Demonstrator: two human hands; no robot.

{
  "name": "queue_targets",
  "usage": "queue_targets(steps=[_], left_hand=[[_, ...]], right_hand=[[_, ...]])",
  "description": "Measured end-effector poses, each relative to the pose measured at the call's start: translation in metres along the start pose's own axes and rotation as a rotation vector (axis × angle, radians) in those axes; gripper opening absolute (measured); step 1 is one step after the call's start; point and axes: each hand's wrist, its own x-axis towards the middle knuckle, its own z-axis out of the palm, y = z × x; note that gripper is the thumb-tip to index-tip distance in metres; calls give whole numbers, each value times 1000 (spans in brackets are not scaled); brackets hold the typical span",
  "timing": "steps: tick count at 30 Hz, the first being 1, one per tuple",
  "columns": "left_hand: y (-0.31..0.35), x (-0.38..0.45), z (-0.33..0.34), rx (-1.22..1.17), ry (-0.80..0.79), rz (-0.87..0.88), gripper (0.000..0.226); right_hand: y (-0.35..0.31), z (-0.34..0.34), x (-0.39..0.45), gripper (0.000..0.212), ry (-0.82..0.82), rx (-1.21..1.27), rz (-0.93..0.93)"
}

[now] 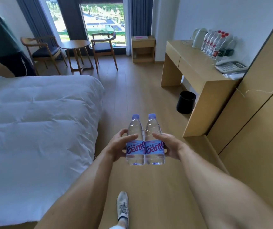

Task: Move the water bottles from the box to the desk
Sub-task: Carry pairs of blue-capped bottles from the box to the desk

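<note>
Two clear water bottles with pale purple caps and blue labels stand upright side by side, pressed together in the air over the wooden floor. My left hand [118,145] grips the left bottle [135,141] and my right hand [169,146] grips the right bottle [154,141]. The wooden desk [188,66] stands ahead on the right against the wall. Several red-capped water bottles [215,43] are lined up at its back. No box is in view.
A white bed [38,123] fills the left side. A black bin [186,102] sits on the floor by the desk. A kettle [198,38] and a telephone [230,66] are on the desk. A round table [75,45] with two chairs stands by the window. Another person [2,37] stands at far left.
</note>
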Motion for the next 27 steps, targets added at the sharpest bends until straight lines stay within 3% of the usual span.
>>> queue_targets(steps=[13,19,27], left_hand=[[152,234,-44,98,-143,-1,53],[191,321,-48,125,-181,-12,52],[230,432,-47,134,-132,-24,47]], right_hand=[[-149,-31,185,50,186,92,-26],[-186,-60,261,42,224,142,-19],[-231,-108,370,54,177,154,5]])
